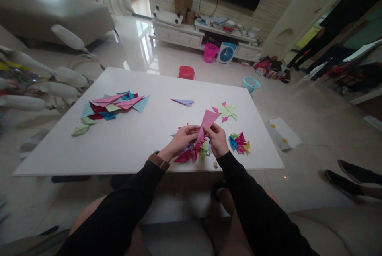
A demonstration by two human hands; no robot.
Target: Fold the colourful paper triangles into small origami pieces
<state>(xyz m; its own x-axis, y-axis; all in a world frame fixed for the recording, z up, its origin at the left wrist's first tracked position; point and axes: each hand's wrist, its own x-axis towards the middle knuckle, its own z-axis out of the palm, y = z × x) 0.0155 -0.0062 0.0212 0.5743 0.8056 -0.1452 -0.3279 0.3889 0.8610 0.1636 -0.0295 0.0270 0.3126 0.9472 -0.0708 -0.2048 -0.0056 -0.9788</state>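
Paper (210, 117), pink and folded into a long strip, is held over the near part of the desk (143, 140), above a cluster of folded pieces (195, 154). Its wider end points away from the person, tilted right.

Left hand (182, 140): forearm angled inward from lower left, fingers reaching right, closed on the strip's left edge. Brown wristband (158, 161) at that wrist.

Right hand (217, 139): forearm angled inward from lower right, fingers bent, thumb and fingertips pinching the strip's right edge. Hands face each other, close together, with the strip between.

Nearby: green-and-pink piece (227, 111) beyond the right hand; multicoloured piece (240, 143) to its right.
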